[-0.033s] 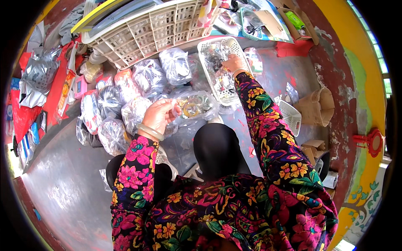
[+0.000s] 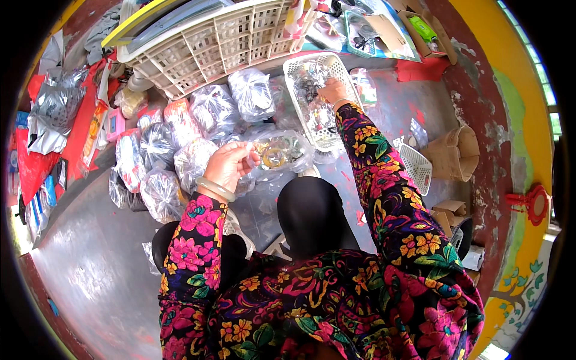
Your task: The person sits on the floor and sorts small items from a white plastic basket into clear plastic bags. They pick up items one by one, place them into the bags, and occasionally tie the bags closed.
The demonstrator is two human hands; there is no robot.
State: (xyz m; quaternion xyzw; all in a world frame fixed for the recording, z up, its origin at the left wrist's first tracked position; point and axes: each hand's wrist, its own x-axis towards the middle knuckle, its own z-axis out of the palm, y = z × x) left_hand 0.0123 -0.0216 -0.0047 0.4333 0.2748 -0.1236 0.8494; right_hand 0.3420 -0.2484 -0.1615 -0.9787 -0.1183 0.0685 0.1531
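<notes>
My left hand [image 2: 227,167], with a pale bangle on its wrist, is closed in a pinch. A small whitish see-through thing [image 2: 249,147] shows between its fingertips; its kind is unclear. Right beside those fingers lies a clear plastic bag [image 2: 294,153] with yellowish coiled pieces inside. My right hand [image 2: 335,91] reaches into a white plastic basket [image 2: 290,71]. Its fingers are closed down on the small contents, and what they grip is hidden. Dark and clear small pieces [image 2: 311,90], too fine to name, lie in the basket beside that hand.
Several filled clear bags [image 2: 213,111] crowd the floor on the left. Behind them stands a large cream crate [image 2: 222,48]. To the right are a smaller white basket [image 2: 415,168] and an open cardboard box [image 2: 459,153]. My black-clad knee [image 2: 312,210] rises in the middle.
</notes>
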